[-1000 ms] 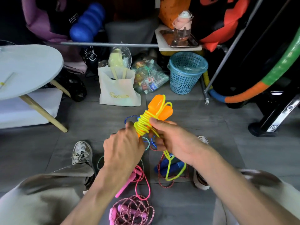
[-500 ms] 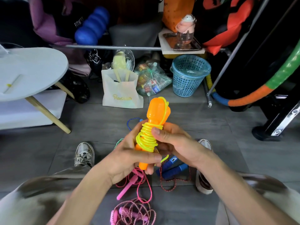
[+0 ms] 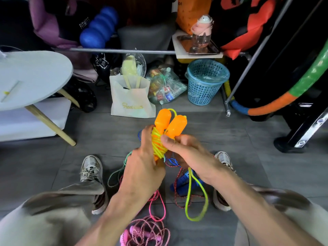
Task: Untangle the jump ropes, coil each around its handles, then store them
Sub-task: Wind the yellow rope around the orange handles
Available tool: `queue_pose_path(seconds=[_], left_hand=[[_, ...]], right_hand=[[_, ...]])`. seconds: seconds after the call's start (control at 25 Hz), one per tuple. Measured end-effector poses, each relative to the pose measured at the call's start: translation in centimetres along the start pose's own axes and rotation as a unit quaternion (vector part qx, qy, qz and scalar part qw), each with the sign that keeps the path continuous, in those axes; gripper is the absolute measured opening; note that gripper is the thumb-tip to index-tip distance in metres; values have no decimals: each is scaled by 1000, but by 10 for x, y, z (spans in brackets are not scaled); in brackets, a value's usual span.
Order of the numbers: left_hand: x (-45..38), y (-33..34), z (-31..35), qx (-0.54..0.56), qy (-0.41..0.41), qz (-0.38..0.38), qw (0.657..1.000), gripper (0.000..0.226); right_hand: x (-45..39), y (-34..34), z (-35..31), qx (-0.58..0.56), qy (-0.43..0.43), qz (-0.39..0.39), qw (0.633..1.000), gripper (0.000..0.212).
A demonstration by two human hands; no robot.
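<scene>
Two orange handles point(image 3: 170, 125) stand side by side in front of me, with a yellow-green rope point(image 3: 158, 144) coiled around their lower part. My left hand point(image 3: 143, 167) grips the handles from the left. My right hand point(image 3: 188, 153) pinches the coil with thumb and fingers. A loose loop of the yellow-green rope point(image 3: 197, 197) hangs below my right hand. On the floor lie a coiled pink-handled rope point(image 3: 145, 233), a loose pink rope point(image 3: 158, 205), blue handles point(image 3: 182, 181) with a dark red cord point(image 3: 177, 197), and a green rope point(image 3: 117, 173).
A white paper bag point(image 3: 131, 98), a clear bag of items point(image 3: 165, 86) and a blue mesh basket point(image 3: 205, 82) stand ahead. A round white table point(image 3: 33, 77) is at left. A colourful hoop point(image 3: 291, 93) leans at right. My shoes point(image 3: 91, 167) flank the ropes.
The handles have turned so both orange tops show side by side. A longer yellow-green loop now hangs below my right hand. My left hand has shifted up along the coil.
</scene>
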State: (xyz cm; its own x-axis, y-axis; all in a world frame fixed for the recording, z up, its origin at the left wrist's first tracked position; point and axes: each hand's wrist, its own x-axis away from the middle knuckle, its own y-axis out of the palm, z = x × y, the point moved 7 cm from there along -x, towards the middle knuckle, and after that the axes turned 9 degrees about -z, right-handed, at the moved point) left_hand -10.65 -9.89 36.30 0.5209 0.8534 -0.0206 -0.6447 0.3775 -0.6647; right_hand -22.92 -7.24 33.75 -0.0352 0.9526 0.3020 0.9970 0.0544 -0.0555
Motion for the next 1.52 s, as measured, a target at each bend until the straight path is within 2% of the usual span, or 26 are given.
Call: queue_pose_path(seconds=[0.08, 0.12, 0.16, 0.2, 0.24, 0.28, 0.32, 0.36, 0.48, 0.64, 0.72, 0.8, 0.88, 0.96, 1.0, 1.08, 1.16, 1.2, 1.24, 1.28, 1.32, 1.36, 1.4, 1.48, 1.52], left_hand=[[-2, -3, 4, -3, 31, -9, 999, 75], [-5, -4, 4, 30, 33, -39, 998, 74], [-8, -4, 2, 110, 21, -96, 989, 72], [-9, -2, 2, 242, 3, -164, 956, 70], [-6, 0, 5, 385, -11, -228, 894, 66], [-2, 4, 7, 475, -25, -277, 835, 60], [3, 8, 8, 503, -36, -313, 805, 53], [5, 13, 7, 490, -49, -328, 806, 44], [1, 17, -5, 403, -85, -256, 875, 28], [-10, 6, -9, 257, -67, -138, 954, 41], [-10, 1, -12, 164, -66, -67, 982, 42], [-6, -3, -7, 44, -68, -27, 996, 49], [-4, -5, -3, -95, -86, -8, 992, 65], [-4, -1, 0, -172, -71, -2, 983, 71], [-6, -1, 3, -163, -42, 5, 986, 68], [-12, -7, 4, -91, 18, -8, 996, 60], [-15, -8, -4, 64, 29, -99, 993, 66], [-14, -7, -5, 201, 19, -165, 965, 72], [-10, -4, -3, 352, 8, -234, 907, 76], [-6, 1, 0, 454, -5, -284, 844, 77], [-3, 4, 1, 492, -14, -309, 814, 73], [-3, 7, -1, 477, -22, -307, 823, 66], [-5, 7, -6, 430, -28, -280, 858, 58], [-12, 1, -9, 309, -12, -209, 928, 46], [-14, -1, -8, 264, 3, -179, 948, 43]], right_hand=[[0, -2, -2, -26, -31, 8, 999, 41], [2, -5, -4, -34, -43, 15, 998, 45], [3, -7, -7, -46, -54, 12, 997, 42], [3, -7, -10, -59, -69, -10, 996, 36], [4, -4, -14, -72, -85, -44, 993, 32], [4, -1, -17, -74, -102, -82, 989, 30], [6, 4, -21, -73, -110, -116, 984, 33], [5, 6, -23, -55, -106, -128, 984, 38], [4, 1, -24, 1, -68, -100, 993, 53], [2, -15, -20, 49, -75, -13, 996, 38], [1, -11, -13, 19, -41, 17, 999, 25], [1, -5, -3, -66, 31, 9, 997, 14], [3, 5, -4, -113, 55, -35, 991, 6], [4, 6, -5, -67, 40, -36, 996, 21], [3, 4, -6, -54, 22, -18, 998, 25], [4, 2, -10, -59, -3, 0, 998, 19], [4, 3, -14, -79, -25, -42, 996, 14], [6, 5, -20, -92, -42, -81, 992, 15], [9, 8, -27, -109, -66, -123, 984, 14], [13, 10, -34, -118, -83, -157, 977, 12], [16, 12, -38, -114, -87, -171, 975, 11], [18, 12, -41, -88, -80, -165, 979, 11], [16, 9, -37, -34, -65, -136, 988, 14], [11, -3, -28, 144, -47, -47, 987, 38], [9, -5, -24, 194, -40, -22, 980, 48]])
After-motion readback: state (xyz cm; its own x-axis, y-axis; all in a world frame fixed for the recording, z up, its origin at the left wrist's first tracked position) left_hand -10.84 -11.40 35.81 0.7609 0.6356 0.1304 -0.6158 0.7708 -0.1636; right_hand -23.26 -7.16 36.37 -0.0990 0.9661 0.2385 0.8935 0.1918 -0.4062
